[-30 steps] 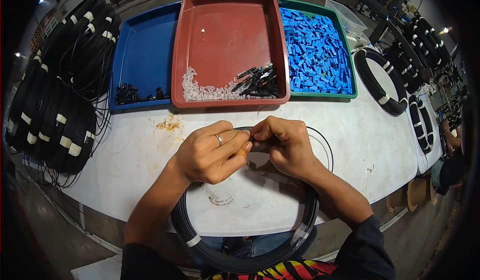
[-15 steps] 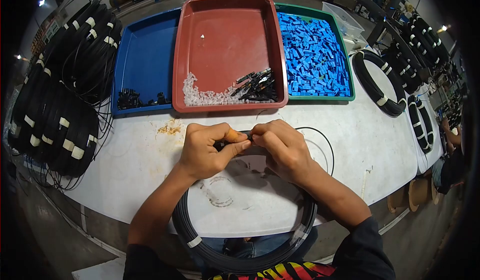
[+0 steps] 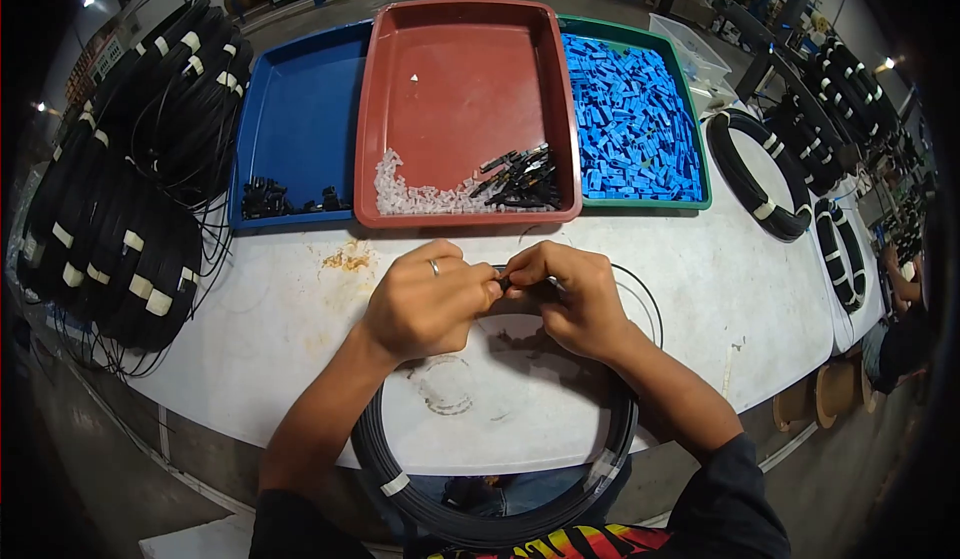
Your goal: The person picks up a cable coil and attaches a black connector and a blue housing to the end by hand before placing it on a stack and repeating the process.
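I'm watching through the head camera, and both hands meet over the middle of the table (image 3: 705, 304), toward its near edge. The left hand (image 3: 425, 299), a ring on one finger, comes in knuckles up; its fingers are pinched on a small dark piece (image 3: 503, 282). The right hand (image 3: 568, 297) grips the same piece between thumb and curled fingers. I can't make out its shape, as the fingertips cover most of it.

Below the hands I see the black cable coil (image 3: 372, 447), banded with pale tape, its lower part reaching past the table's near edge. One loose strand (image 3: 655, 304) bows out beyond the right hand.

Along the far edge I have three trays side by side: the blue tray (image 3: 305, 109) with black parts (image 3: 265, 197), the red tray (image 3: 460, 79) with clear pieces (image 3: 410, 196) and dark strips (image 3: 525, 181), and the green tray (image 3: 706, 206) full of blue clips (image 3: 635, 119). Stacked coils (image 3: 120, 269) crowd the left edge; another coil (image 3: 735, 174) lies near the far right corner.
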{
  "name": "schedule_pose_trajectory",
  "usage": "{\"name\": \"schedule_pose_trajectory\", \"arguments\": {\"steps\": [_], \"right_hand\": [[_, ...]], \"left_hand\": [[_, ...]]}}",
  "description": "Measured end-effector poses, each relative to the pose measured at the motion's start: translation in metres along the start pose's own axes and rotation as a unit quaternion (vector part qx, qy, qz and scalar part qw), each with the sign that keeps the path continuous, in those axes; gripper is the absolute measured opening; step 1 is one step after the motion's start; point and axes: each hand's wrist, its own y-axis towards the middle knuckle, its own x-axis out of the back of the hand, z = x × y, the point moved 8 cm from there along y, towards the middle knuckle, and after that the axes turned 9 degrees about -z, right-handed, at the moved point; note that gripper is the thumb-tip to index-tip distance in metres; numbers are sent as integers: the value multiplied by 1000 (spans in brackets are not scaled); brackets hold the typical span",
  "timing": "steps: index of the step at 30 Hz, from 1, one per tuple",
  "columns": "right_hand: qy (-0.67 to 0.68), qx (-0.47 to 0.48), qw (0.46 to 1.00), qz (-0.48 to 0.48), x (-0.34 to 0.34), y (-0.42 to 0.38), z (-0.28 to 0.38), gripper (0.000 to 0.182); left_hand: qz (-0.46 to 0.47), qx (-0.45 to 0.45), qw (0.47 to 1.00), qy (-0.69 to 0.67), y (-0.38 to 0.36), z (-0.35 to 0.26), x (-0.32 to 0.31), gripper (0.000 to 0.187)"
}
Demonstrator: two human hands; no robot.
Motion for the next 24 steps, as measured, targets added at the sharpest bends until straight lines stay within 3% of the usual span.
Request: {"name": "schedule_pose_trajectory", "arguments": {"steps": [2, 3, 5, 6, 8, 9, 11, 12, 14, 18, 21, 22, 23, 24], "right_hand": [[-92, 109, 989, -30, 2, -5, 15, 30], [-92, 110, 989, -29, 4, -4, 15, 30], [-168, 223, 960, -19, 2, -8, 31, 34], [-170, 224, 959, -19, 2, -8, 33, 34], [-169, 201, 965, -17, 2, -7, 34, 29], [-172, 203, 964, -18, 1, -5, 34, 29], [20, -24, 999, -18, 3, -1, 2, 24], [20, -26, 999, -17, 2, -2, 0, 24], [120, -118, 986, -7, -2, -5, -17, 22], [124, -130, 984, 14, -5, -7, -22, 23], [31, -43, 999, 2, -1, -3, -8, 27], [-32, 20, 999, -6, 0, -4, 2, 28], [-95, 83, 992, -14, 1, -5, 11, 29], [-96, 82, 992, -16, 2, -5, 11, 29]], "left_hand": [[-11, 46, 999, -23, 1, 3, 3, 23], [-21, 112, 992, -48, -1, 10, 3, 23], [-29, 225, 969, -95, -6, 20, 3, 23], [-30, 223, 970, -96, -6, 20, 3, 23], [-17, 129, 990, -45, -2, 8, 1, 21], [-19, 126, 991, -46, 2, 9, 2, 21], [17, -101, 992, 77, 8, -24, -1, 19], [17, -99, 992, 76, 8, -24, -1, 19], [23, -137, 987, 84, 4, -31, -2, 16], [40, -134, 987, 81, -2, -27, -4, 14], [-8, 1, 1000, 1, -3, -2, 3, 14], [-9, 0, 1000, 2, -3, -4, 3, 14], [-24, 94, 995, -33, -4, 7, 5, 14], [-37, 188, 979, -69, -7, 17, 5, 14]]}}
